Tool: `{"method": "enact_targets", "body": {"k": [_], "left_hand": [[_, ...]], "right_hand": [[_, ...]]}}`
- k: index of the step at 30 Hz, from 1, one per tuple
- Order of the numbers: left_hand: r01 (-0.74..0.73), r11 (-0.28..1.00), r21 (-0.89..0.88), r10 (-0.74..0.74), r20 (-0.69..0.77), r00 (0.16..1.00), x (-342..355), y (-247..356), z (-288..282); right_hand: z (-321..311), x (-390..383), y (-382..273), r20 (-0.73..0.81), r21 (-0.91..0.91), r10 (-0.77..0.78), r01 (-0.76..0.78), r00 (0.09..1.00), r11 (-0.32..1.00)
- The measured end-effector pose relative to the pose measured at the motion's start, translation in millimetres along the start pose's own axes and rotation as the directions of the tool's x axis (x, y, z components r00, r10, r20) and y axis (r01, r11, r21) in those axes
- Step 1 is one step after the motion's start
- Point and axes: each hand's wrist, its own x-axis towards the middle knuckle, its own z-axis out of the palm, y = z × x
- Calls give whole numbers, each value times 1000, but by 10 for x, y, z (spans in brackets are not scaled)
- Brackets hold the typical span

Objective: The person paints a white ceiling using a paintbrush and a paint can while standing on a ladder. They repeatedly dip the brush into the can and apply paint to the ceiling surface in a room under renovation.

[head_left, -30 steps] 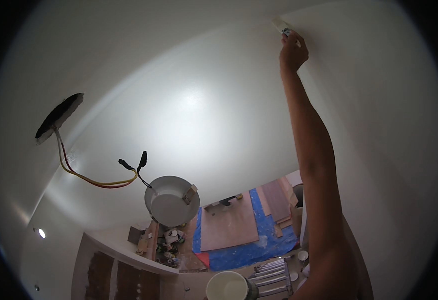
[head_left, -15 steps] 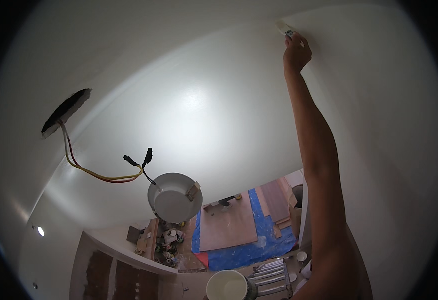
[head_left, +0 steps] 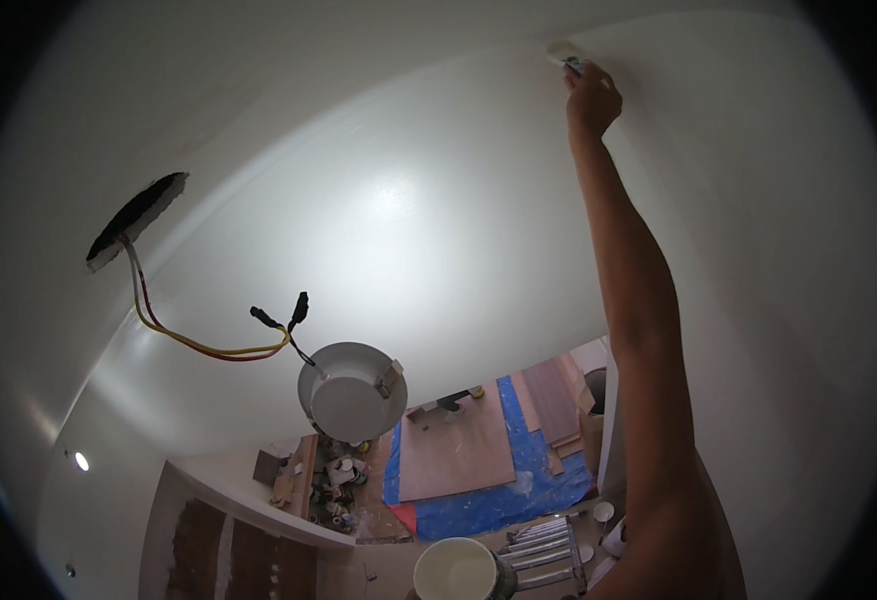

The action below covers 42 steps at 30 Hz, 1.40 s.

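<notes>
My right hand (head_left: 595, 100) is raised high on an outstretched arm, its fingers closed round a paintbrush (head_left: 565, 54). The pale bristles rest against the white surface near the corner where wall and ceiling meet. At the lower edge is a paint pot (head_left: 499, 580) with a pale, cream-coloured inside; what holds it up is hidden. My left hand does not show.
A round light fitting (head_left: 357, 405) dangles on yellow and red wires from a ragged ceiling hole (head_left: 139, 220). Far below lie a blue sheet (head_left: 479, 512), boards (head_left: 459, 450), a ladder (head_left: 544, 555) and cluttered tins (head_left: 344, 480). A small lamp (head_left: 82, 461) glows at left.
My right hand and the brush have shifted slightly left, and the brush has tilted against the surface. The hanging light fitting has swung a little up and right in the picture.
</notes>
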Motion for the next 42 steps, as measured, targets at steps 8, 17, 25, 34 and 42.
{"method": "enact_targets", "body": {"k": [8,17,25,34,42], "left_hand": [[-55,996,65,56,-5,998,16,-76,-30],[-187,965,185,193,-11,981,0,-216,-29],[-22,999,47,23,-8,1000,-1,-91,-8],[65,998,-20,-65,0,998,-91,238,-45],[-124,992,-8,123,-32,992,104,-522,-22]], "right_hand": [[4,-238,-118,-57,263,125,-105,991,959],[-143,-215,21,-79,404,193,-146,978,903],[-28,-109,-35,-22,299,152,-138,988,944],[57,-67,-106,-28,191,111,-104,993,976],[237,-273,-117,14,68,100,-100,995,993]]}}
